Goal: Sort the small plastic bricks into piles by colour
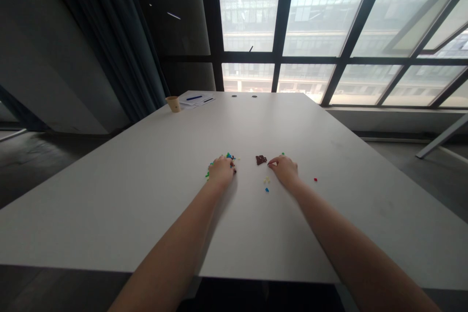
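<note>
My left hand (221, 169) rests on a loose heap of small green, blue and brown pieces (228, 155), its fingers curled in. Dark spots show at its fingertips, but whatever it grips is too small to make out. To the right lies a tight cluster of dark brown pieces (261, 160). Beside that cluster, my right hand (285, 168) pinches thumb and finger together on what looks like a tiny dark brown piece (268, 164). Between the hands, nearer to me, are several pale yellow pieces (266, 180) and a blue piece (266, 189).
Right of my right arm lies a red piece (315, 179); a green piece (282, 153) sits just beyond my right hand. A paper cup (173, 104) and papers (197, 101) with pens occupy the far left corner of the white table (146, 204). Windows stand behind.
</note>
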Demonstrator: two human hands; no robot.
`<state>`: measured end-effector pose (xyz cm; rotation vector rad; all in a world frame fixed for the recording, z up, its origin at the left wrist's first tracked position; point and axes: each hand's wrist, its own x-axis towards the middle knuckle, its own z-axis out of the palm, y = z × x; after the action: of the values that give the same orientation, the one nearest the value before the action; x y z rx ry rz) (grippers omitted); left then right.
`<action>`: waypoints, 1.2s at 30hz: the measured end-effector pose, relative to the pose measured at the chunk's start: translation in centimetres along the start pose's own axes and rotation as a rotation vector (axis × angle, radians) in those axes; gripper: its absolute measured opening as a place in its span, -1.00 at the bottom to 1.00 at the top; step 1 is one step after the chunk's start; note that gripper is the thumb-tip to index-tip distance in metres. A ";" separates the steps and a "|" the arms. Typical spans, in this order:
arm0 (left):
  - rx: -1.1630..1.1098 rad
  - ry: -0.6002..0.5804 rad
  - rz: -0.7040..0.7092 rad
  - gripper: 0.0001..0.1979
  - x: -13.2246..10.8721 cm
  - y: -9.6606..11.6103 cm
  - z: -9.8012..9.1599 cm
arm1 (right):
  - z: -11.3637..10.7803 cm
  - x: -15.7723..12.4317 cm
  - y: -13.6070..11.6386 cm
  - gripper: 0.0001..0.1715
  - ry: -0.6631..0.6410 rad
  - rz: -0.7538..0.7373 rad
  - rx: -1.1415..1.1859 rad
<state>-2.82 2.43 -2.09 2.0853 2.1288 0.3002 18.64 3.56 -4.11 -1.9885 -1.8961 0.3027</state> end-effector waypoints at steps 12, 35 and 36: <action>0.034 -0.079 0.101 -0.83 -0.2 0.2 0.0 | -0.5 -0.5 0.5 -0.74 0.102 0.036 0.038; -0.436 0.033 0.312 -0.90 -0.6 1.8 0.0 | -2.3 -1.4 3.3 -0.74 0.185 -0.087 0.205; -0.464 0.046 0.329 -0.90 -0.7 1.9 0.0 | -2.3 -1.6 3.0 -0.74 0.182 -0.107 0.220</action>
<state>-0.93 1.77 -1.62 2.1347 1.5301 0.8000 22.22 1.64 -3.40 -1.7046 -1.7657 0.2773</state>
